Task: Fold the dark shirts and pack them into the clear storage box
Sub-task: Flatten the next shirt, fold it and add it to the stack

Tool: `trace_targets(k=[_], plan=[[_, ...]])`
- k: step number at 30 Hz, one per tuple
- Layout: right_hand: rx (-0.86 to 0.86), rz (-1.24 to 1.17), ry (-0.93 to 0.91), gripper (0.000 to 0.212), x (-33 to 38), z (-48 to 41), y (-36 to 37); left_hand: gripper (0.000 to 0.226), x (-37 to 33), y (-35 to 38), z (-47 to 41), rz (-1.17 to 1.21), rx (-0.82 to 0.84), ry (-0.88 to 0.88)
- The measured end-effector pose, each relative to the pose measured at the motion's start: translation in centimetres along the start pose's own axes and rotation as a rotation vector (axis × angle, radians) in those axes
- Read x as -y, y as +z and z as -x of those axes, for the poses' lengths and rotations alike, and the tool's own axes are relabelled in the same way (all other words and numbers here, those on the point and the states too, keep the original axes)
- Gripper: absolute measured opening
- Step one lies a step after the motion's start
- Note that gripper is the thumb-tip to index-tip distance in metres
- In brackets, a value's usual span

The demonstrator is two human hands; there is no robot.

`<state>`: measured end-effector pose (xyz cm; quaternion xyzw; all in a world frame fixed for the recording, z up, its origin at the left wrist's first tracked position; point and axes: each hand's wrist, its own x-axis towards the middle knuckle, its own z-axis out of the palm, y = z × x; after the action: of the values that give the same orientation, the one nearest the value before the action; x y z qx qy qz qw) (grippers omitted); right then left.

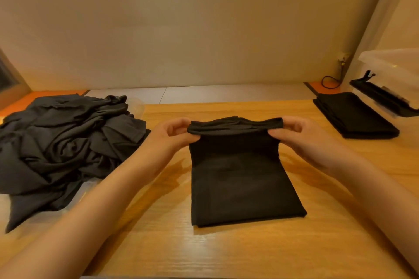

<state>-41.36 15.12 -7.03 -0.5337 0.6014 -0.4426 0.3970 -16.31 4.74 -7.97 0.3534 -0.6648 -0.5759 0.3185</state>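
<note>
Shirt far edge pinched by left grip and right grip; pile at left, stack and box upper right.

Your picture is warm, yellow-orange and a bit dim. The wall is brightest low down in the middle, so the light seems to come from above. Soft shadows lie on the bench beside your left arm and right arm. The shirt in the middle is so dark that its folds hardly show. The pile of shirts looks grey and flat. The clear box at the right edge is blurry, with a pale shine. Straight lines bend near the edges. Everything looks a little soft.
</note>
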Motion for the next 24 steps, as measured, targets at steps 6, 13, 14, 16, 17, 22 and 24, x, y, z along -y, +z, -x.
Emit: trace_targets(k=[6, 13, 14, 16, 17, 22, 24], plan=[[0.045, 0.160, -0.192, 0.020, -1.1, 5.9, -0.2, 0.020, 0.5, 0.8, 6.9, -0.401, 0.033, 0.298], [0.052, 0.493, -0.393, 0.020, -5.1, 8.3, -0.2, 0.027, 3.8, 1.3, 9.9, -0.717, 0.125, 0.560], [0.046, 0.534, -0.414, 0.021, -5.5, 8.4, -0.2, 0.027, 4.1, 1.3, 9.9, -0.746, 0.126, 0.568], [0.039, 0.581, -0.468, 0.023, -6.1, 8.7, 0.0, 0.025, 4.5, 1.1, 9.9, -0.778, 0.120, 0.594], [0.034, 0.596, -0.488, 0.023, -6.3, 8.7, 0.0, 0.024, 4.6, 1.2, 10.0, -0.793, 0.120, 0.613], [-0.004, 0.686, -0.507, 0.026, -6.7, 9.0, 0.0, 0.020, 5.0, 1.0, 10.0, -0.823, 0.127, 0.621], [-0.048, 0.724, -0.527, 0.031, -6.8, 9.1, 0.1, 0.020, 4.9, 0.7, 9.9, -0.893, 0.130, 0.651]])
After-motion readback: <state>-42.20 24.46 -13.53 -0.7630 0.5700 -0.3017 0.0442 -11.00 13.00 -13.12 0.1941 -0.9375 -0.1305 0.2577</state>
